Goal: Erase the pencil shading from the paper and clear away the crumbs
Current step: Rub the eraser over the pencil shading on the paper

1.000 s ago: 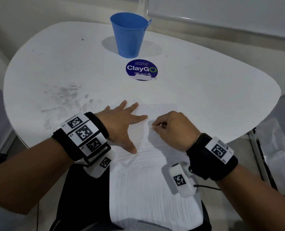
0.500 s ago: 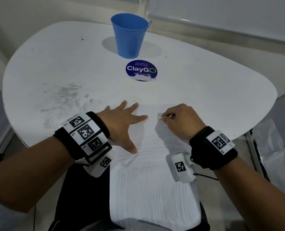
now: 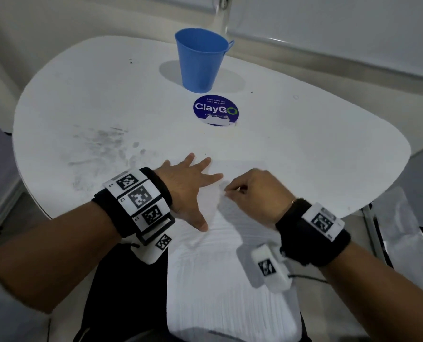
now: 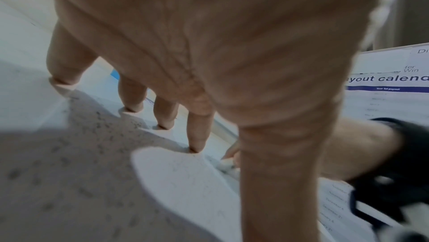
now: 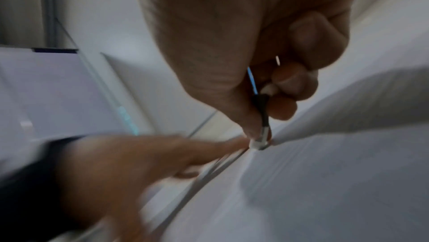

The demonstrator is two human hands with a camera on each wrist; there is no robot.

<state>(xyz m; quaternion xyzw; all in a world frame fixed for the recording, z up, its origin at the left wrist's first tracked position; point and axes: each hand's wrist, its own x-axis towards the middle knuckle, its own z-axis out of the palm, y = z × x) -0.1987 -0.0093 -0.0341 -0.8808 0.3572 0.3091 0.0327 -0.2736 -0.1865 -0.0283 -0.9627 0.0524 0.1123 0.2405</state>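
Observation:
A white sheet of paper (image 3: 230,267) lies over the near table edge and hangs toward my lap. My left hand (image 3: 188,186) lies flat with spread fingers on the paper's left part, holding it down. My right hand (image 3: 252,191) is curled just to its right. In the right wrist view its thumb and fingers pinch a small white eraser (image 5: 257,144) with a dark sleeve, whose tip touches the paper (image 5: 325,181). The left wrist view shows spread fingertips (image 4: 197,145) pressed on the surface. Any shading on the paper is too faint to make out.
A blue bucket-shaped cup (image 3: 201,60) stands at the far middle of the white table (image 3: 316,144), with a round ClayGO sticker (image 3: 215,111) in front of it. Grey smudges (image 3: 104,144) mark the table at the left. A plastic-wrapped item (image 3: 403,218) sits off the right edge.
My right hand with the eraser swung right and away, then came back left close to the left index finger. The left hand stayed pressed in place.

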